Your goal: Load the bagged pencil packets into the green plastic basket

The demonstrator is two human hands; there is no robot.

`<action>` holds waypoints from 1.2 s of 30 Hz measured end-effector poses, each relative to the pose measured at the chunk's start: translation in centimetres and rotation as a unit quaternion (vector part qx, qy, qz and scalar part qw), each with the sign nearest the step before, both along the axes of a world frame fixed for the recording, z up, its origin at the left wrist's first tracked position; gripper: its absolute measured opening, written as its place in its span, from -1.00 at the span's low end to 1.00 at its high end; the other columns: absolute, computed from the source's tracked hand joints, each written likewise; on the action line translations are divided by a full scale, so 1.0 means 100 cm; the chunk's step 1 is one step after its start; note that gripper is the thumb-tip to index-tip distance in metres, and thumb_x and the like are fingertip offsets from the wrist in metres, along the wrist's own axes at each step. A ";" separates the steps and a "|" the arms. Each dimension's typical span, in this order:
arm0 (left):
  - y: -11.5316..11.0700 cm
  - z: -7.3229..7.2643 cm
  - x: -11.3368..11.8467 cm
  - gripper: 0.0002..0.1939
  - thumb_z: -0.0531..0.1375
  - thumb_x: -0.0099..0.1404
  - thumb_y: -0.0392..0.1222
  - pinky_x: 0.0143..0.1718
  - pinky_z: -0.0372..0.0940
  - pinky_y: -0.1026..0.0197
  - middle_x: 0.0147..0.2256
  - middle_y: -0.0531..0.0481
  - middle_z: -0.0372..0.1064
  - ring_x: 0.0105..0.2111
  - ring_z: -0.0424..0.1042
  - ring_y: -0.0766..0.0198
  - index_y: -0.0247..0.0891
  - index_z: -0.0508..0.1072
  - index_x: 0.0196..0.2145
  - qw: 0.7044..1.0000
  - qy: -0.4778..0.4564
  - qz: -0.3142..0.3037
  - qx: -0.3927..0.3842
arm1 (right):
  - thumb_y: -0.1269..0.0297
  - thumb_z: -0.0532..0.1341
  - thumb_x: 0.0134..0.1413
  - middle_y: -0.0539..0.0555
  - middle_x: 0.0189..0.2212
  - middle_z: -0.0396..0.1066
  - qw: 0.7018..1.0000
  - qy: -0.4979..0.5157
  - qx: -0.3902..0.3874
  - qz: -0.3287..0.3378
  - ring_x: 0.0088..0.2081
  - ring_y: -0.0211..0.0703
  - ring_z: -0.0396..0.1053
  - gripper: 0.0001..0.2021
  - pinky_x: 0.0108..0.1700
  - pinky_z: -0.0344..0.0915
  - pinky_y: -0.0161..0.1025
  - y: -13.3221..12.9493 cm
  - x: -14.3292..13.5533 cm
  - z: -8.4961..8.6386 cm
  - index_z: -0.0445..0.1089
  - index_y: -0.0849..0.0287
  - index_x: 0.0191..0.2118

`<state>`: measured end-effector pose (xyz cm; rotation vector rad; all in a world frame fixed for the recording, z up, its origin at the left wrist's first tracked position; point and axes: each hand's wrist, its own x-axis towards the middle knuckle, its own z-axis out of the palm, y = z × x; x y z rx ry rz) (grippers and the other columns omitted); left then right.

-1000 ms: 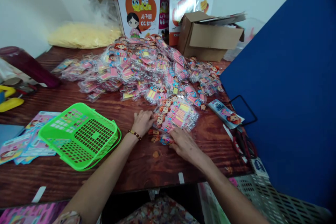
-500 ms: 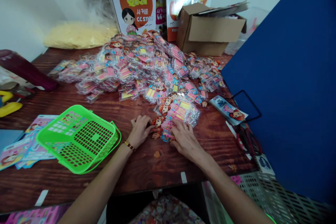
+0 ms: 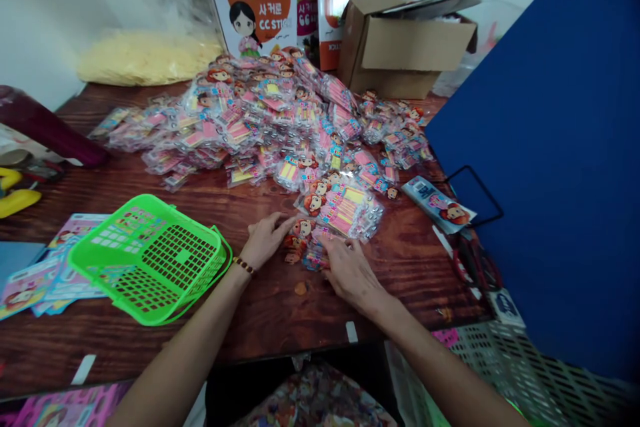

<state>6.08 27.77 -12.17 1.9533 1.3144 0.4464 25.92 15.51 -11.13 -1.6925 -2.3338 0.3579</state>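
My left hand (image 3: 267, 240) has its thumb and fingers pressed at the left end of a small bunch of clear stick packets (image 3: 306, 240) printed with a red-haired cartoon girl. At the other end, my right hand (image 3: 351, 272) grips the same packets, its fingers partly covering them. Just beyond lies an overlapping row of like packets (image 3: 345, 208), with pink and yellow sticks showing through. A large heap of these packets (image 3: 260, 113) spreads across the back of the table. Left of my left hand lies a green plastic basket (image 3: 183, 256), tilted, with its handle down.
Printed cards (image 3: 65, 273) lie left of the basket. A dark red bottle (image 3: 50, 130) leans at the left. An open cardboard box (image 3: 413, 47) and a bag of yellow material (image 3: 145, 60) stand behind the heap. Scissors (image 3: 475, 267) lie beside the blue panel (image 3: 550, 180).
Both hands stay at the bunch of packets. My right hand has shifted slightly toward me, and the packets between the hands look tilted and drawn closer together. The view has shifted a little.
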 end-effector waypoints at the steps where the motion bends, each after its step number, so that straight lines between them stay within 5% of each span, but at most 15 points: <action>1: 0.004 0.000 0.003 -0.71 0.09 0.34 0.03 -0.09 0.18 0.12 -0.24 -0.02 0.52 -0.20 0.45 0.13 -0.20 0.47 -0.20 1.000 0.008 -0.002 -0.011 | 0.48 0.12 0.13 0.27 0.00 0.32 1.000 0.007 -0.011 -0.010 0.02 0.02 0.25 -0.39 0.06 0.04 -0.04 0.003 0.001 0.002 -0.04 0.30 0.29; 4: 0.009 0.001 0.009 -0.85 0.16 0.26 -0.13 -0.14 0.17 0.13 -0.39 0.03 0.48 -0.32 0.43 0.18 -0.24 0.46 -0.37 0.999 0.014 -0.039 -0.031 | 0.40 0.21 0.09 0.30 0.08 0.26 0.998 -0.002 -0.039 -0.045 0.08 0.06 0.19 -0.27 0.09 0.03 -0.03 0.014 0.005 0.009 -0.11 0.30 0.33; 9: -0.007 0.012 -0.002 -0.88 0.10 0.29 -0.17 -0.15 0.15 0.17 -0.35 0.05 0.41 -0.26 0.35 0.22 -0.23 0.38 -0.35 0.991 -0.023 -0.133 -0.018 | 0.17 0.40 -0.10 0.28 0.03 0.27 0.992 -0.061 -0.053 -0.099 0.04 0.17 0.20 -0.38 0.06 0.07 0.00 0.024 0.009 0.012 0.28 0.22 0.11; 13: -0.017 0.018 -0.014 -0.83 0.06 0.34 -0.13 -0.06 0.09 0.10 -0.32 0.03 0.38 -0.21 0.29 0.19 -0.21 0.38 -0.35 0.984 -0.029 -0.176 -0.004 | 0.17 0.42 -0.11 0.32 0.11 0.22 0.995 -0.040 -0.043 -0.085 0.11 0.16 0.17 -0.23 0.10 0.04 0.02 0.022 0.013 0.010 0.14 0.26 0.21; 17: -0.011 0.020 -0.014 -0.82 0.08 0.36 -0.08 -0.01 0.11 0.11 -0.25 0.01 0.39 -0.16 0.31 0.19 -0.20 0.40 -0.29 0.976 -0.072 -0.204 -0.024 | 0.24 0.35 -0.01 0.19 -0.11 0.37 0.997 -0.039 -0.049 -0.050 -0.03 0.06 0.26 -0.59 0.12 0.01 0.05 0.020 0.015 0.013 0.33 0.22 -0.03; 20: -0.001 0.022 -0.003 -0.75 0.05 0.40 -0.02 -0.02 0.18 0.13 -0.12 -0.02 0.40 -0.10 0.35 0.19 -0.17 0.38 -0.09 0.982 -0.120 -0.144 -0.014 | 0.27 0.32 0.01 0.20 -0.07 0.36 0.996 -0.044 -0.028 -0.066 0.01 0.06 0.24 -0.70 0.12 0.02 0.05 0.024 0.016 0.012 0.35 0.21 -0.11; 24: 0.000 0.026 0.016 -0.68 0.13 0.37 0.01 0.05 0.10 -0.01 0.01 -0.06 0.37 0.03 0.28 0.08 -0.10 0.36 0.03 0.983 0.008 -0.144 0.114 | 0.28 0.31 -0.01 0.31 0.21 0.14 0.988 -0.071 0.018 -0.138 0.23 0.19 0.00 -0.60 0.17 -0.07 0.14 0.038 0.016 0.008 0.33 0.25 -0.03; 29: -0.015 0.024 0.024 -0.48 0.25 0.27 -0.18 0.06 0.11 -0.09 0.06 -0.12 0.32 0.06 0.23 0.02 -0.12 0.21 0.16 0.950 0.164 -0.184 0.190 | 0.29 0.23 0.08 0.28 0.09 0.27 0.985 -0.076 -0.004 -0.157 0.06 0.11 0.19 -0.68 0.09 0.03 0.05 0.041 0.011 0.008 0.33 0.26 -0.03; 36: -0.023 0.024 0.023 -0.51 0.26 0.21 -0.29 0.11 0.08 -0.15 0.19 -0.13 0.20 0.22 0.04 -0.05 -0.16 0.26 0.08 0.927 0.193 -0.171 0.271 | 0.27 0.26 0.04 0.27 0.14 0.22 0.984 -0.071 0.008 -0.163 0.07 0.14 0.15 -0.63 0.05 0.03 0.05 0.033 0.012 0.007 0.32 0.22 -0.01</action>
